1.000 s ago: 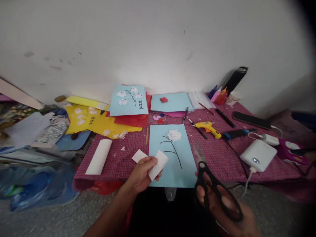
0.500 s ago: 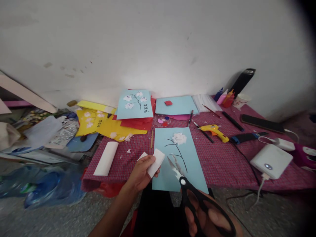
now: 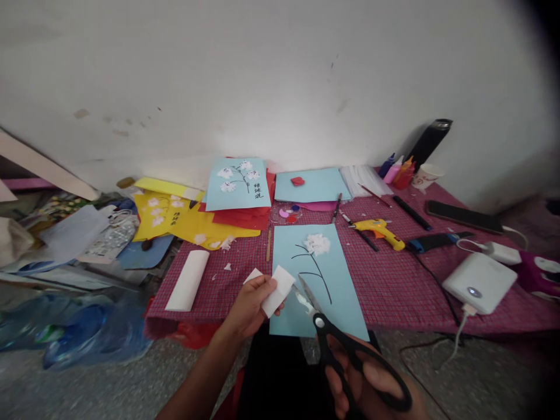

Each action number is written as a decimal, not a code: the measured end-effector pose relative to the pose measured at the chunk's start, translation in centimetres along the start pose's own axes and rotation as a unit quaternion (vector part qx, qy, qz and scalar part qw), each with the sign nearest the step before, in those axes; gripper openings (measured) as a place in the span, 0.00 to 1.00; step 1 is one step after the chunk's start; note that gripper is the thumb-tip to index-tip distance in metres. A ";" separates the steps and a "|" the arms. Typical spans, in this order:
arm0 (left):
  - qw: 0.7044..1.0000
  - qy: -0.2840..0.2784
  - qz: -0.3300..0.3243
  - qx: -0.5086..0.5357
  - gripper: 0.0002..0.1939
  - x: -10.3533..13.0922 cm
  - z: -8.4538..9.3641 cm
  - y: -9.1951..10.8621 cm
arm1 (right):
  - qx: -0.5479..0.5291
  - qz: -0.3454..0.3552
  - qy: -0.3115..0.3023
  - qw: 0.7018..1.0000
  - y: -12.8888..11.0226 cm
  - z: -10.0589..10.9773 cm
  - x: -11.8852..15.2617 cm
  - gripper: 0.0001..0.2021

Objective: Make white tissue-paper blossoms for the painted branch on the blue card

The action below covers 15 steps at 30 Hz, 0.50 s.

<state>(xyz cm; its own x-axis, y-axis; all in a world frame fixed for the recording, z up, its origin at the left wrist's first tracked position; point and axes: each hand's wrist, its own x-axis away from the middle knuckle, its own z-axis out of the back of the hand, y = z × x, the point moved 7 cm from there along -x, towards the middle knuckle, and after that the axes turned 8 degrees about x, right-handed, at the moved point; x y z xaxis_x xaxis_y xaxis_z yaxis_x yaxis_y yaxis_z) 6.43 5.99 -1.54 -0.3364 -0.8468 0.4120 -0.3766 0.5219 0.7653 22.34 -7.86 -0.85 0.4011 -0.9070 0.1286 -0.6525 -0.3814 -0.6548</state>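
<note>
My left hand pinches a folded piece of white paper between thumb and fingers, at the lower left edge of a light blue sheet. My right hand grips the black handles of a pair of scissors. The blades are parted and point up toward the folded paper, the lower blade tip close to its right edge. Beneath the scissors, the blue sheet bears a drawn dark branch and a fluffy white paper flower near its top.
A rolled white paper lies left on the checked tablecloth. A finished flower picture rests on red sheets behind. To the right are a yellow glue gun, a utility knife, a phone and a white power bank.
The scissors have turned and moved slightly left, bringing the blades nearer the folded paper. My left hand still holds the paper, which has shifted slightly right.
</note>
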 end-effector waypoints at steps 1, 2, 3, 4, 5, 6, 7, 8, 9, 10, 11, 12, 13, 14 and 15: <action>1.000 -0.003 -0.002 -0.009 0.16 0.0 0.0 0.0 | 0.000 0.000 0.001 1.000 0.0 0.0 -0.1 0.24; 1.000 -0.008 -0.003 -0.019 0.16 0.1 -0.1 0.0 | -0.001 -0.001 0.001 1.000 0.0 -0.1 -0.2 0.24; 0.999 -0.013 -0.002 -0.033 0.16 0.2 -0.1 -0.1 | -0.003 -0.004 -0.001 1.000 0.0 -0.2 -0.3 0.24; 0.998 -0.021 -0.001 -0.052 0.16 0.3 -0.1 -0.1 | -0.006 -0.005 -0.002 1.000 0.1 -0.2 -0.4 0.24; 0.997 -0.030 0.001 -0.074 0.16 0.4 -0.1 -0.2 | -0.008 -0.005 -0.002 1.000 0.1 -0.2 -0.4 0.24; 0.994 -0.040 0.001 -0.097 0.16 0.5 -0.2 -0.2 | -0.011 -0.003 -0.002 1.000 0.1 -0.2 -0.5 0.24; 0.992 -0.051 0.000 -0.117 0.17 0.7 -0.2 -0.3 | -0.013 -0.001 0.000 1.000 0.2 -0.2 -0.5 0.24; 0.989 -0.061 -0.001 -0.134 0.17 0.8 -0.2 -0.3 | -0.013 0.001 0.004 1.000 0.2 -0.2 -0.5 0.24; 0.987 -0.070 -0.003 -0.147 0.17 1.0 -0.2 -0.2 | -0.011 0.002 0.007 1.000 0.2 -0.2 -0.5 0.24; 0.985 -0.076 -0.004 -0.158 0.17 1.1 -0.2 -0.2 | -0.008 0.000 0.009 1.000 0.3 -0.2 -0.5 0.24; 0.983 -0.079 -0.006 -0.166 0.17 1.2 -0.2 -0.2 | -0.005 -0.001 0.012 1.000 0.4 -0.3 -0.6 0.24; 0.982 -0.082 -0.007 -0.173 0.17 1.3 -0.1 -0.2 | -0.003 -0.001 0.014 1.000 0.4 -0.3 -0.6 0.24; 0.980 -0.084 -0.009 -0.178 0.17 1.4 -0.1 -0.2 | -0.002 0.001 0.016 1.000 0.5 -0.4 -0.6 0.24; 0.980 -0.085 -0.013 -0.180 0.17 1.5 0.0 -0.1 | -0.004 0.004 0.019 1.000 0.5 -0.5 -0.7 0.23; 0.980 -0.083 -0.017 -0.179 0.17 1.5 0.0 -0.1 | -0.007 0.007 0.020 1.000 0.5 -0.5 -0.7 0.22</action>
<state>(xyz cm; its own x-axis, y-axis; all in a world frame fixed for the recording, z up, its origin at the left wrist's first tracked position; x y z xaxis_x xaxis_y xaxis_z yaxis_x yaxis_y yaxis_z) 5.95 4.65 -1.05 -0.4763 -0.8188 0.3205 -0.0719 0.3996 0.9139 21.35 -7.52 -0.90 0.3655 -0.9188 0.1489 -0.6668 -0.3700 -0.6468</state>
